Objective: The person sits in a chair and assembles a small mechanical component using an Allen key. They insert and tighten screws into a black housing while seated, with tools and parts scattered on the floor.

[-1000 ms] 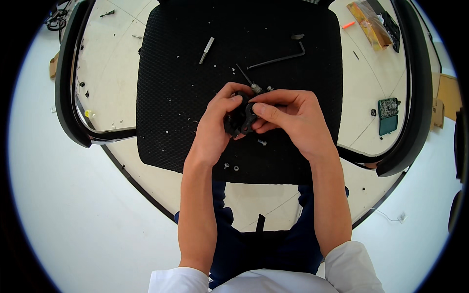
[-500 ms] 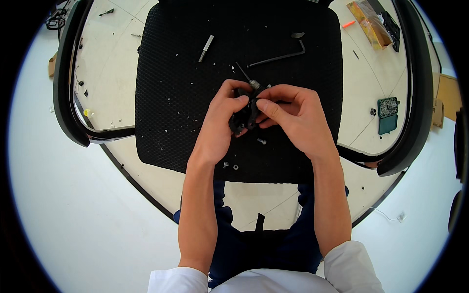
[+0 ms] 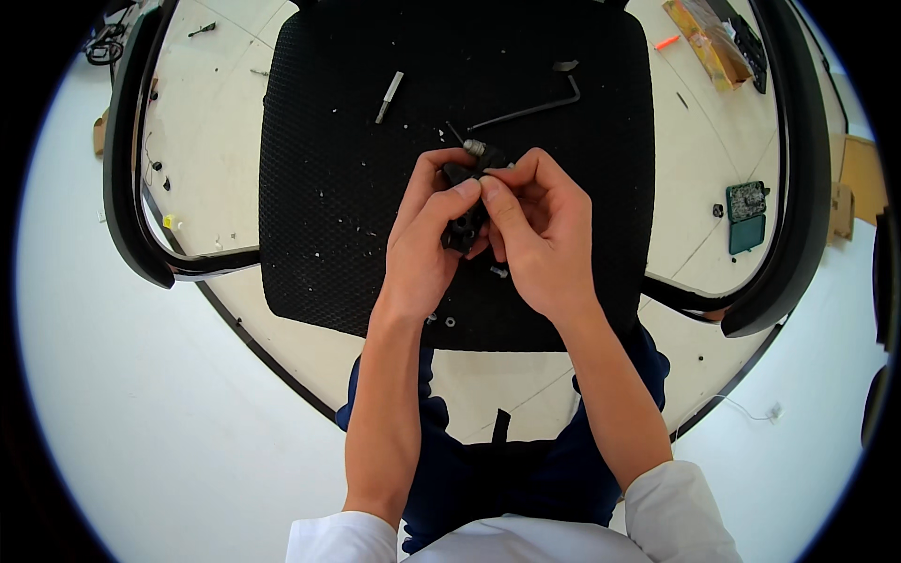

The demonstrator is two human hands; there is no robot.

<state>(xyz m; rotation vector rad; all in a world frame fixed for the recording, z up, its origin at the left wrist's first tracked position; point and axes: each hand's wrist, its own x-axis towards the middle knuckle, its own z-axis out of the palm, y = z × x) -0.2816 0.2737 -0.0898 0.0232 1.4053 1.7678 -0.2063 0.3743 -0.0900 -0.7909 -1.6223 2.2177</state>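
Over the black chair seat (image 3: 314, 169), both hands grip a small black mechanical part (image 3: 460, 233) with a silver barrel (image 3: 476, 147) and a thin rod at its far end. My left hand (image 3: 418, 225) is closed around its left side, thumb on top. On its right side, my right hand (image 3: 554, 239) pinches with thumb and forefinger; whether a smaller piece sits between those fingertips is hidden. Just below the part lies a silver bolt (image 3: 498, 272). Nearer the seat's front edge are a nut (image 3: 450, 322) and a screw (image 3: 432, 319), close to my left wrist.
A hex key (image 3: 526, 111), a silver bit-like rod (image 3: 390, 96) and a curved metal piece (image 3: 565, 66) lie farther back on the seat. Armrests (image 3: 136, 150) flank it. On the floor at right are a green case of small parts (image 3: 747, 216) and a yellow box (image 3: 709, 42).
My right hand has moved left and its thumb now meets the left thumb over the part. The part has turned slightly, its silver barrel shifting left and away from me.
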